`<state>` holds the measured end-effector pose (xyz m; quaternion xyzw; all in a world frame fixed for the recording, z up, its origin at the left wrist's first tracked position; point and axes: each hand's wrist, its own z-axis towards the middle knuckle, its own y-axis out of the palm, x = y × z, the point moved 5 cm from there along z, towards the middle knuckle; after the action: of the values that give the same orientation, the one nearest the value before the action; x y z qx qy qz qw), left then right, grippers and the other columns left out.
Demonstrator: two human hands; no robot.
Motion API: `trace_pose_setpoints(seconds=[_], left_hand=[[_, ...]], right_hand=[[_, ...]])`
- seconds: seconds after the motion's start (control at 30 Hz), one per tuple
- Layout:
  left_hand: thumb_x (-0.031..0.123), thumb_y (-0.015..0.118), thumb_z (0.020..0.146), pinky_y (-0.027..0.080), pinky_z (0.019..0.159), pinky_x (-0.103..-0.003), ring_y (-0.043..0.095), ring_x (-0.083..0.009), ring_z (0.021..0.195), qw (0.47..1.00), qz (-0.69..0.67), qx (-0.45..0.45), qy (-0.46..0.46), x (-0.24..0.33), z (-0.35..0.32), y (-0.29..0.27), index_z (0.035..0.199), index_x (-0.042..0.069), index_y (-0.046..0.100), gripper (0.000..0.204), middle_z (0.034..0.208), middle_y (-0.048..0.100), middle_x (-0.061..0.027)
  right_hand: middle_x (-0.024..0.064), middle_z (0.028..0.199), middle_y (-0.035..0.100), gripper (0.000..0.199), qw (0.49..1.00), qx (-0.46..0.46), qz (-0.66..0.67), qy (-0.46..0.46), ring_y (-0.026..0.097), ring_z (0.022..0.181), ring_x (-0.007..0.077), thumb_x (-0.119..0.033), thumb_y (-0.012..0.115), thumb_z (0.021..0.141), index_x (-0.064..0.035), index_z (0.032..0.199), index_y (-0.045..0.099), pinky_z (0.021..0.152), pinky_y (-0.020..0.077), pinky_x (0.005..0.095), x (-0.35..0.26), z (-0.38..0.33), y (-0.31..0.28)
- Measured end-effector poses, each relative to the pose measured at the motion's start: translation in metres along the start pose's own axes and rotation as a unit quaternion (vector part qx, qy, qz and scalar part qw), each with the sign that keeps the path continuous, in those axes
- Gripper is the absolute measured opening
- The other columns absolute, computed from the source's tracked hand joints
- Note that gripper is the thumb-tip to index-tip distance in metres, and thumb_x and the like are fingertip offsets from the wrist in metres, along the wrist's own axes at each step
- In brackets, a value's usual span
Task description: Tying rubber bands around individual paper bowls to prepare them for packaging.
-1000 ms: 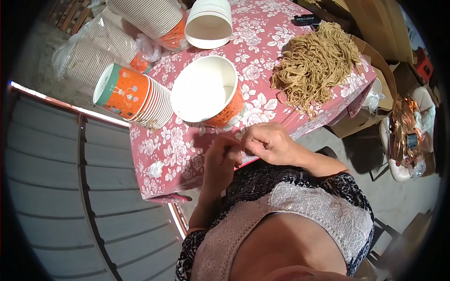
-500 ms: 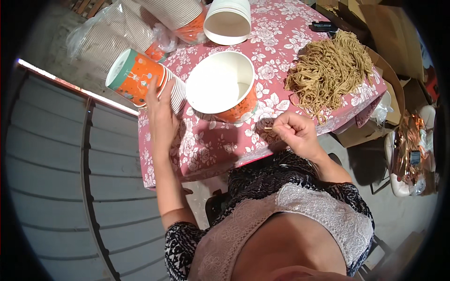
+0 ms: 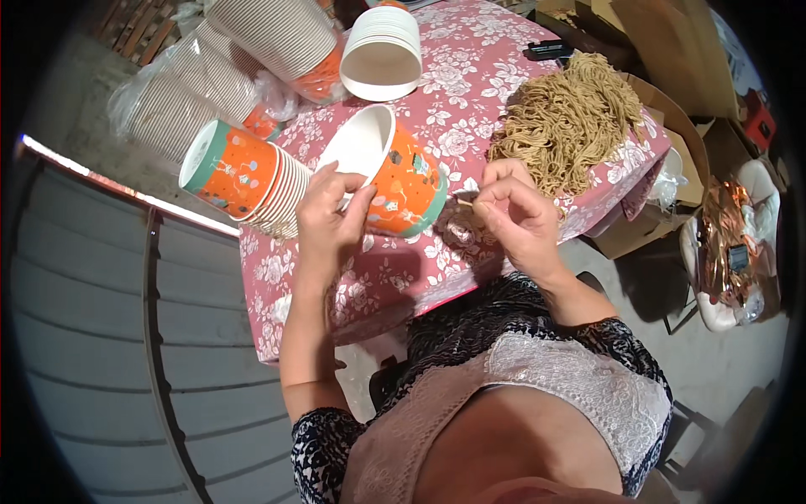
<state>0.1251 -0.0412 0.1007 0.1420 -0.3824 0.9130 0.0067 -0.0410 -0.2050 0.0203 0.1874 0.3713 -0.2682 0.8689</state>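
Observation:
My left hand (image 3: 326,210) grips the rim of an orange paper bucket (image 3: 407,185) with a green base band and a white inside. The bucket lies tilted over the table, its mouth toward the left and its base toward my right hand (image 3: 520,220). That hand is closed in a pinch on a thin tan piece (image 3: 464,202), whose tip points at the bucket's side; its exact kind is too small to make out. Left of my left hand, a nested stack of like buckets (image 3: 243,181) lies on its side.
A heap of tan cords (image 3: 562,126) lies on the pink floral tablecloth (image 3: 453,63), near a black object (image 3: 547,50). White buckets (image 3: 382,55) and plastic-wrapped bucket stacks (image 3: 277,38) stand at the back left. Cardboard boxes (image 3: 672,50) and a chair (image 3: 714,311) are at the right.
My left hand has moved right from the stack to the single bucket, which is now held and tipped with its mouth leftward. My right hand has come slightly up and left, still pinching the tan piece.

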Motion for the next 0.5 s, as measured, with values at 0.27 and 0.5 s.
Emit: trace_pose_setpoints(seconds=[0.27, 0.5], left_hand=[[0.004, 0.072, 0.082, 0.051, 0.056, -0.032, 0.065, -0.0223, 0.072, 0.984, -0.103, -0.005, -0.142, 0.012, -0.007, 0.028, 0.084, 0.0, 0.066, 0.007, 0.077, 0.067, -0.0108], [0.001, 0.07, 0.086, 0.051, 0.057, -0.026, 0.063, -0.0135, 0.069, 0.998, -0.04, -0.024, -0.037, 0.029, -0.011, 0.035, 0.088, -0.002, 0.066, 0.006, 0.079, 0.065, -0.0098]], right_hand=[[0.0071, 0.096, 0.053, 0.007, 0.983, 0.065, -0.129, -0.114, 0.048, 0.092, 0.0195, -0.002, 0.069, 0.081, -0.0029, 0.083, 0.062, 0.083, 0.0369, 0.032, -0.009, 0.013, 0.012], [0.0084, 0.094, 0.058, 0.011, 0.979, 0.065, -0.169, -0.099, 0.05, 0.092, 0.0248, -0.001, 0.072, 0.078, -0.0036, 0.081, 0.061, 0.082, 0.0388, 0.0365, 0.001, 0.01, 0.015]])
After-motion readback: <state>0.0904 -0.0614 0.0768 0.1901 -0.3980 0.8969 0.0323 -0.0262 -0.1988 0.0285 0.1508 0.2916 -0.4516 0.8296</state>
